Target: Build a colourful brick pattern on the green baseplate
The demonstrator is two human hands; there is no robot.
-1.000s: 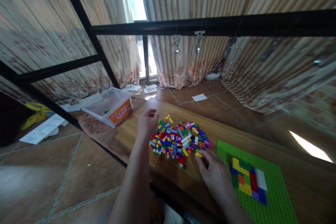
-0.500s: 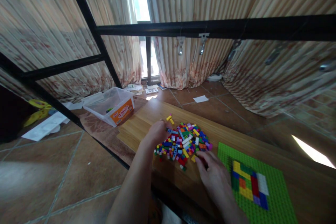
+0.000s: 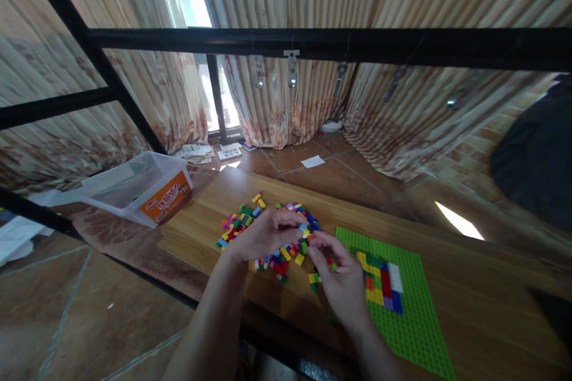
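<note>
My left hand (image 3: 267, 233) reaches over a spread-out heap of small toy bricks (image 3: 236, 227). Thumb and fingers curve together around a small light-blue toy brick (image 3: 303, 227) at their tips. Close beside it, almost meeting it, my right hand (image 3: 342, 268) is closed in a pinch on what looks like a small orange toy brick (image 3: 311, 239). Just right of that hand lies a green baseplate (image 3: 413, 303) carrying a flat block of multicoloured bricks (image 3: 385, 280). My hands cover part of the heap. A few bricks (image 3: 314, 279) sit apart, left of my right hand.
Everything stands on a long wooden bench (image 3: 482, 286). A clear plastic box (image 3: 129, 187) with an orange label is at the left end. A black metal rail (image 3: 313, 44) with hanging clips crosses in front of the curtains (image 3: 286, 107). Papers (image 3: 313, 161) lie on the tiled floor.
My left hand has come rightward across the heap to my right hand, and the two now nearly meet. Bricks are spread further left. The view has turned right.
</note>
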